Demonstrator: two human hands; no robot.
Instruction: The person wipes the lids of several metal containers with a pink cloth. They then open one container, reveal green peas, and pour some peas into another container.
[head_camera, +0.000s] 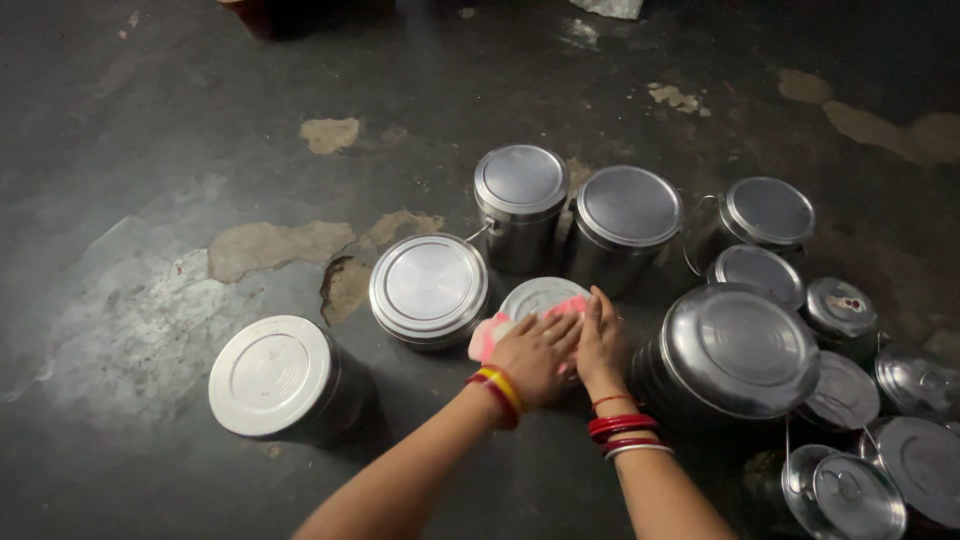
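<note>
A small steel tin with a round lid (535, 293) stands on the dark floor in the middle of a group of lidded steel tins. A pink and white cloth (492, 333) lies over its near edge. My left hand (535, 355) presses down on the cloth, fingers together. Beside it, my right hand (600, 345) rests flat on the same lid and touches the cloth's far end. Both wrists carry red bangles.
Lidded steel tins ring the hands: a wide one (428, 288) to the left, a pale-lidded one (272, 375) further left, two tall ones (520, 205) (628, 222) behind, a big one (738, 350) to the right, and several smaller ones (850, 490) at the right edge. The cracked floor (150, 200) is patchy.
</note>
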